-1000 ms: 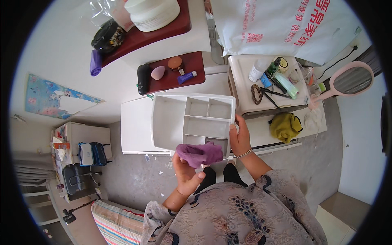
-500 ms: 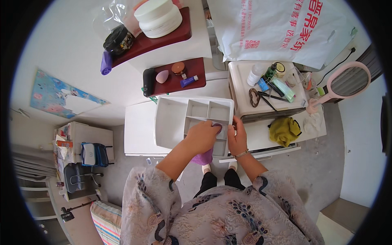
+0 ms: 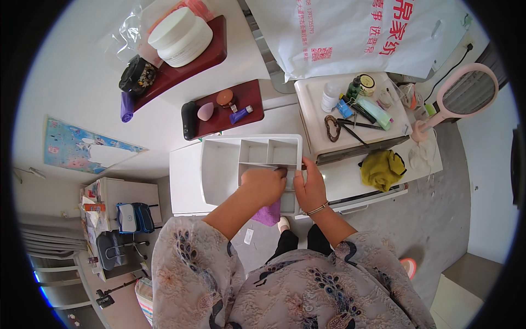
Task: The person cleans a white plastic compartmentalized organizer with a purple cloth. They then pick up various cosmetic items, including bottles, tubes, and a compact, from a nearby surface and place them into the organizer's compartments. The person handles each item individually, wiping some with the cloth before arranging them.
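A white divided tray point(image 3: 220, 167) is held up in front of me, with one large compartment at its left and several small ones at its right. My left hand point(image 3: 266, 185) is closed on a purple cloth point(image 3: 267, 214) and reaches into a small compartment on the right. Part of the cloth hangs below the tray's near edge; the rest is hidden by the hand. At the tray's right wall, my right hand point(image 3: 310, 187) grips the rim, thumb on the near side and fingers partly hidden.
Behind the tray stands a white cabinet with bottles, tubes, pencils and a hair clip point(image 3: 332, 128) on top. A pink-framed mirror point(image 3: 467, 90) and an olive-green cloth point(image 3: 382, 170) are to the right. Dark red shelves point(image 3: 249, 93) hold jars and a pink sponge point(image 3: 205, 112).
The view has turned a little, so the tray sits slightly further left in it. My left hand with the purple cloth has gone lower into the compartment. My right hand keeps hold of the rim.
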Action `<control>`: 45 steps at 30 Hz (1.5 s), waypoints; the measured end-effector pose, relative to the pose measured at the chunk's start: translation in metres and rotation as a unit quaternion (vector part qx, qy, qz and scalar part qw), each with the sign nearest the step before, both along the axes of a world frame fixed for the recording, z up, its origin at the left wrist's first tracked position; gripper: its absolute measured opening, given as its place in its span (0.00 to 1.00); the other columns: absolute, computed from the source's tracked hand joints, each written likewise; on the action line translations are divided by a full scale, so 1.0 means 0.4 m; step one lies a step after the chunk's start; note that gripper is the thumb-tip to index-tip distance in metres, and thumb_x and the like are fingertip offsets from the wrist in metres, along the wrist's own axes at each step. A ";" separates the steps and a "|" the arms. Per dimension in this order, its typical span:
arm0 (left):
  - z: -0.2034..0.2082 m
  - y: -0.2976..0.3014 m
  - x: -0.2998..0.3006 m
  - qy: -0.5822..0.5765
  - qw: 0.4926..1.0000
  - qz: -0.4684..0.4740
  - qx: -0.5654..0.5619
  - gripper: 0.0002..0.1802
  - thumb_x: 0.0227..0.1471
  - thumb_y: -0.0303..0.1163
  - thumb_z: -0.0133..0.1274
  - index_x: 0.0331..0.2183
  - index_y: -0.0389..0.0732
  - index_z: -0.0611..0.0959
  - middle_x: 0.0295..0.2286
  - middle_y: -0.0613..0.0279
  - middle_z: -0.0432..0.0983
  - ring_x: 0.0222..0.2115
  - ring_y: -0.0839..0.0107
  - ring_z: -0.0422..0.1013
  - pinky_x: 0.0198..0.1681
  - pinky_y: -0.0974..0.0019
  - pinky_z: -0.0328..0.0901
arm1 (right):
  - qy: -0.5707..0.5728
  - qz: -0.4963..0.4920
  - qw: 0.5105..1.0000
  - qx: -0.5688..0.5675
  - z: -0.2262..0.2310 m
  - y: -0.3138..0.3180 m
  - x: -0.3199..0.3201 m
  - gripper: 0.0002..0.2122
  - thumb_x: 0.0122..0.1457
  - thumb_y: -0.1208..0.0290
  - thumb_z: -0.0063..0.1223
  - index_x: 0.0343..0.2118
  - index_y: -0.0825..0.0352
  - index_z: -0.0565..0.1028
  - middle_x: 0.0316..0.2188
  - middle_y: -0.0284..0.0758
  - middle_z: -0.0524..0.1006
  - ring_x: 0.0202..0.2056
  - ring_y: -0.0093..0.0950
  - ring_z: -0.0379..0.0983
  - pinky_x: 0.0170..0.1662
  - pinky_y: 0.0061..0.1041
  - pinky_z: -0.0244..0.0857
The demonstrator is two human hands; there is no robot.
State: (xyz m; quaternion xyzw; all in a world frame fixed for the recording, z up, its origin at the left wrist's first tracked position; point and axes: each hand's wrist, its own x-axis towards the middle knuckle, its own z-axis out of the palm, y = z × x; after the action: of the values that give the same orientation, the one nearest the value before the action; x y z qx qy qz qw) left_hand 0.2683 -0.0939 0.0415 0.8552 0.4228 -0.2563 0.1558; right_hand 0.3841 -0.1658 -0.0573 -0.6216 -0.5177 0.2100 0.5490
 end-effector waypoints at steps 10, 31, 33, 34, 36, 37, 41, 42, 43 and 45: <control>0.023 0.012 -0.110 -0.030 0.996 0.073 0.035 0.20 0.53 0.43 0.40 0.44 0.46 0.77 0.32 0.55 0.78 0.33 0.56 0.74 0.36 0.54 0.68 | -0.008 -0.008 1.000 -0.006 0.009 -0.004 -0.004 0.17 0.51 0.74 0.47 0.44 0.75 0.66 0.35 0.50 0.74 0.36 0.48 0.71 0.41 0.40 0.65; 0.024 -0.442 -0.630 -0.456 0.761 0.439 -0.140 0.12 0.51 0.20 0.48 0.39 0.32 0.79 0.30 0.64 0.79 0.30 0.79 0.71 0.34 0.77 0.65 | 0.022 0.008 0.999 -0.028 -0.006 -0.073 -0.105 0.17 0.56 0.73 0.44 0.48 0.73 0.64 0.36 0.45 0.71 0.36 0.38 0.69 0.41 0.33 0.64; 0.082 -0.413 -0.558 -0.501 0.652 0.539 -0.180 0.14 0.54 0.21 0.45 0.44 0.33 0.77 0.34 0.60 0.77 0.35 0.75 0.71 0.38 0.75 0.66 | 0.018 0.012 1.000 -0.013 0.001 -0.052 -0.103 0.17 0.57 0.73 0.44 0.48 0.72 0.64 0.36 0.44 0.71 0.36 0.37 0.69 0.41 0.32 0.64; 0.071 -0.401 -0.533 -0.548 0.666 0.496 -0.099 0.15 0.55 0.22 0.45 0.44 0.32 0.76 0.36 0.59 0.76 0.37 0.75 0.71 0.40 0.74 0.65 | 0.019 0.012 0.999 -0.023 0.004 -0.053 -0.109 0.17 0.57 0.72 0.44 0.48 0.72 0.64 0.36 0.44 0.71 0.36 0.37 0.69 0.41 0.32 0.64; 0.068 -0.375 -0.490 -0.601 0.652 0.461 -0.039 0.15 0.56 0.23 0.44 0.46 0.32 0.75 0.39 0.57 0.74 0.40 0.74 0.70 0.43 0.72 0.65 | 0.030 0.012 0.999 -0.026 0.001 -0.062 -0.117 0.17 0.57 0.72 0.43 0.49 0.72 0.64 0.36 0.44 0.71 0.36 0.36 0.69 0.41 0.31 0.63; 0.082 -0.364 -0.475 -0.612 0.630 0.474 -0.061 0.16 0.56 0.24 0.44 0.46 0.32 0.75 0.40 0.56 0.74 0.41 0.73 0.70 0.44 0.71 0.65 | 0.041 0.015 0.999 -0.019 -0.003 -0.066 -0.121 0.17 0.57 0.72 0.43 0.49 0.72 0.64 0.37 0.44 0.71 0.36 0.36 0.69 0.42 0.31 0.63; 0.110 -0.329 -0.374 -0.675 0.457 0.533 -0.228 0.18 0.57 0.27 0.43 0.49 0.31 0.72 0.41 0.56 0.73 0.41 0.70 0.70 0.45 0.70 0.65 | 0.056 0.028 0.998 -0.022 0.007 -0.070 -0.112 0.17 0.57 0.72 0.42 0.49 0.73 0.64 0.38 0.45 0.70 0.37 0.36 0.68 0.42 0.31 0.63; 0.126 -0.313 -0.332 -0.653 0.438 0.557 -0.267 0.19 0.57 0.27 0.40 0.49 0.28 0.69 0.43 0.50 0.71 0.41 0.64 0.71 0.46 0.64 0.66 | 0.054 0.024 0.998 -0.024 0.016 -0.071 -0.101 0.17 0.57 0.72 0.42 0.49 0.73 0.64 0.39 0.45 0.70 0.38 0.37 0.68 0.42 0.32 0.63; 0.126 -0.299 -0.295 -0.671 0.385 0.560 -0.296 0.18 0.56 0.27 0.40 0.48 0.29 0.70 0.42 0.51 0.71 0.41 0.63 0.70 0.47 0.62 0.65 | 0.052 0.026 0.998 -0.025 0.015 -0.071 -0.092 0.17 0.57 0.72 0.42 0.48 0.73 0.64 0.39 0.46 0.70 0.38 0.37 0.68 0.43 0.32 0.63; 0.085 -0.251 -0.223 -0.698 0.280 0.552 -0.361 0.16 0.56 0.27 0.40 0.45 0.30 0.70 0.40 0.51 0.70 0.42 0.62 0.68 0.48 0.58 0.64 | 0.041 0.016 0.999 -0.026 0.000 -0.071 -0.058 0.17 0.57 0.72 0.43 0.48 0.74 0.64 0.39 0.46 0.70 0.38 0.38 0.68 0.43 0.32 0.63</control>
State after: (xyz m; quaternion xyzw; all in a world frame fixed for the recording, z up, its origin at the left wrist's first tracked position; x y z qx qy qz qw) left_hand 0.1792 -0.1943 0.0754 0.1287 0.3890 0.4581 0.7888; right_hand 0.3611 -0.1943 -0.0572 -0.6182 -0.4994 0.2575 0.5496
